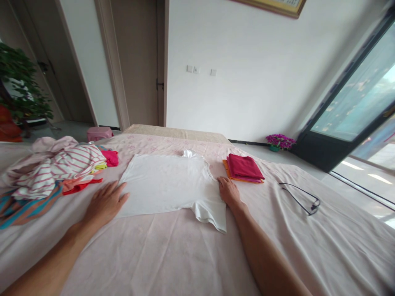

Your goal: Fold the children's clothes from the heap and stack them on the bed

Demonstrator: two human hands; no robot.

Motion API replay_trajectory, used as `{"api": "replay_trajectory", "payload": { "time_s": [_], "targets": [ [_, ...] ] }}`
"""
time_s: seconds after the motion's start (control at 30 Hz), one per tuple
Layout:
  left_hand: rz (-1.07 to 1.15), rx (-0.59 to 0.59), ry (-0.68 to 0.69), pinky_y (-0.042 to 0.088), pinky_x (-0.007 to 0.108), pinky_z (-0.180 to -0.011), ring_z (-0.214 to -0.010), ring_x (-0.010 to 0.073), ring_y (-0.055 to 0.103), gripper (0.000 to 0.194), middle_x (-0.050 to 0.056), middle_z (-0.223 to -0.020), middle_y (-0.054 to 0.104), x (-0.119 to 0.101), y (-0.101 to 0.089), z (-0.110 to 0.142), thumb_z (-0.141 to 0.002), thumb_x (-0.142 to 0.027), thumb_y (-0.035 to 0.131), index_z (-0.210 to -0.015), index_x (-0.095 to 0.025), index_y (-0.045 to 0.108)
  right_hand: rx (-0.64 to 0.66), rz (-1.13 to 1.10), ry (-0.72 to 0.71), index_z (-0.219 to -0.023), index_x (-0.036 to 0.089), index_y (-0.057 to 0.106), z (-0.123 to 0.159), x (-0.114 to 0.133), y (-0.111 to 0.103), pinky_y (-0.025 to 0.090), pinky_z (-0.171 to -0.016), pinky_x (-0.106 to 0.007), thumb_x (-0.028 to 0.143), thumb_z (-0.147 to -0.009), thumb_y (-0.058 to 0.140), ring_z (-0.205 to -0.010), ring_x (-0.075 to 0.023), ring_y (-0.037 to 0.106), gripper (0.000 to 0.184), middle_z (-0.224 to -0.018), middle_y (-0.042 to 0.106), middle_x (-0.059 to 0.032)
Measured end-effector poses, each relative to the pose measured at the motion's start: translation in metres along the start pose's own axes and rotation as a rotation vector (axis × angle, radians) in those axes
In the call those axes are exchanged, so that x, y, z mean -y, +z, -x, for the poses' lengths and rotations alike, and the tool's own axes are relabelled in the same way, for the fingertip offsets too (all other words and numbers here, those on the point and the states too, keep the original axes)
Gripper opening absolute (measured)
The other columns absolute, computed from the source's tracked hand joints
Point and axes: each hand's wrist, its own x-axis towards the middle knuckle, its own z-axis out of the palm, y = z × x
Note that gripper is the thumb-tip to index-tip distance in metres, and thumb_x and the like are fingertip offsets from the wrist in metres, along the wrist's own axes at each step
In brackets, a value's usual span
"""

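Note:
A white T-shirt lies spread out flat on the pink bed sheet, its hem to the left and its neck to the right. My left hand rests palm down at the hem end, fingers stretched out and apart. At the neck end my right hand lies low against the shirt's edge, its fingers extended forward and partly foreshortened. One short sleeve points towards me with some creases. The far sleeve is bunched up.
Rumpled clothes are heaped at the left. A stack of folded red and orange clothes sits beyond my right hand. Eyeglasses lie farther right. Behind the bed are a pink stool and purple flowers in a pot.

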Motion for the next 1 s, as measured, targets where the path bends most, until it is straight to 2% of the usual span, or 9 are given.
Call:
{"api": "replay_trajectory", "payload": {
  "time_s": [0.43, 0.57, 0.87, 1.0],
  "targets": [
    [0.084, -0.009, -0.007, 0.033, 0.046, -0.110, -0.135, 0.0307, 0.043, 0.058, 0.015, -0.145, 0.051, -0.0020, -0.0061, 0.0007, -0.094, -0.047, 0.032, -0.140, -0.018, 0.052, -0.005, -0.020, -0.003, -0.129, 0.024, 0.061, -0.0009, -0.0003, 0.0016, 0.035, -0.105, -0.035, 0.023, -0.098, 0.037, -0.125, -0.0224, 0.051, 0.040, -0.138, 0.057, -0.0071],
    [0.072, -0.009, -0.008, 0.034, 0.048, -0.109, -0.134, 0.0330, 0.044, 0.059, 0.017, -0.145, 0.050, -0.0027, -0.0071, 0.0009, -0.095, -0.048, 0.030, -0.140, -0.018, 0.052, -0.004, -0.020, -0.004, -0.129, 0.025, 0.061, -0.0018, -0.0015, 0.0025, 0.035, -0.105, -0.036, 0.022, -0.097, 0.037, -0.125, -0.0222, 0.051, 0.040, -0.138, 0.057, -0.0065],
    [0.071, -0.013, -0.008, 0.032, 0.047, -0.110, -0.135, 0.0321, 0.043, 0.060, 0.016, -0.145, 0.050, -0.0018, -0.0045, 0.0010, -0.094, -0.048, 0.029, -0.140, -0.017, 0.053, -0.016, -0.030, -0.010, -0.129, 0.024, 0.062, -0.0015, -0.0022, 0.0025, 0.036, -0.105, -0.035, 0.020, -0.096, 0.039, -0.123, -0.0221, 0.053, 0.040, -0.136, 0.059, -0.0071],
    [0.066, 0.007, -0.012, 0.033, 0.046, -0.110, -0.135, 0.0319, 0.044, 0.062, 0.015, -0.145, 0.050, -0.0001, -0.0022, -0.0001, -0.093, -0.050, 0.027, -0.140, -0.019, 0.052, -0.095, -0.084, 0.005, -0.128, 0.022, 0.063, -0.0002, -0.0007, 0.0013, 0.038, -0.103, -0.030, 0.015, -0.092, 0.043, -0.121, -0.0205, 0.054, 0.042, -0.134, 0.060, -0.0073]
  ]
}}
